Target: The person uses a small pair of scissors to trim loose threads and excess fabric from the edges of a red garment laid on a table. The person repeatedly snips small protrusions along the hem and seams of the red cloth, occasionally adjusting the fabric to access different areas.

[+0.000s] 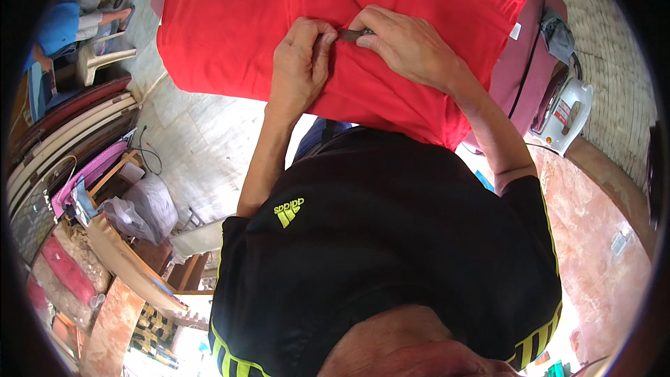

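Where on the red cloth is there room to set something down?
The red cloth lies bare between its left edge and the left hand. Crowded: the middle, where the right hand holds a small dark tool.

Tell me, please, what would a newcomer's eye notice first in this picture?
The bright red cloth at the top centre would probably draw the eye first, spread in front of the person's black shirt. Next come the two hands over it: the right hand holds a small dark tool, whose tip reaches the fingertips of the left hand. A white iron stands out at the right.
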Action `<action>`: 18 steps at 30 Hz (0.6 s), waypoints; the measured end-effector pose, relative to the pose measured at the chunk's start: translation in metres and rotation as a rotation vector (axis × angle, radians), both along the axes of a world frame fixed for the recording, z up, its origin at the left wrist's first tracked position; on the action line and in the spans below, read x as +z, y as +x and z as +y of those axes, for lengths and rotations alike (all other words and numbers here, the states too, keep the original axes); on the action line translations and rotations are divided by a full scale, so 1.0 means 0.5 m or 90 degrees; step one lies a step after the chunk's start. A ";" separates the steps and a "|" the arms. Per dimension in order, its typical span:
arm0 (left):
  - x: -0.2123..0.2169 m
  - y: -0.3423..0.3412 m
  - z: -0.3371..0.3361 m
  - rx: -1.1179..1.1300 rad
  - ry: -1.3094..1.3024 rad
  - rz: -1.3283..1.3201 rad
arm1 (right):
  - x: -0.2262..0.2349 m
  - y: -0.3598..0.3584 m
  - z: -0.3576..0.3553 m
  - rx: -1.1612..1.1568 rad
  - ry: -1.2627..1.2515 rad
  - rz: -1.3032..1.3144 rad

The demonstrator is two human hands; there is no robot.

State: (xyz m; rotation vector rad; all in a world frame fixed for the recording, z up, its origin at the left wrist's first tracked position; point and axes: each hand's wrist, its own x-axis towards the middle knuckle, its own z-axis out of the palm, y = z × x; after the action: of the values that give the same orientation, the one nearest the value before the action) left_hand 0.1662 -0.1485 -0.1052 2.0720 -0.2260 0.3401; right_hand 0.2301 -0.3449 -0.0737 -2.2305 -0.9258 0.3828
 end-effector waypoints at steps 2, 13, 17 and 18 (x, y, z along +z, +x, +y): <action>-0.008 -0.002 -0.002 0.006 0.001 -0.017 | -0.003 0.001 0.003 0.009 0.018 -0.015; 0.007 -0.018 0.005 -0.028 0.015 -0.001 | -0.014 0.016 -0.022 -0.002 0.099 0.190; -0.016 -0.015 0.005 0.002 0.039 -0.013 | -0.014 0.013 -0.018 0.021 0.072 0.120; -0.014 -0.017 0.006 0.009 0.039 -0.004 | -0.012 0.012 -0.015 0.027 0.055 0.107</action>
State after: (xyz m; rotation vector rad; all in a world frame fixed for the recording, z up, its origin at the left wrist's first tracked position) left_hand 0.1579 -0.1452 -0.1121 2.1340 -0.2283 0.3531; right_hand 0.2363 -0.3524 -0.0795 -2.0690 -0.8844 0.5308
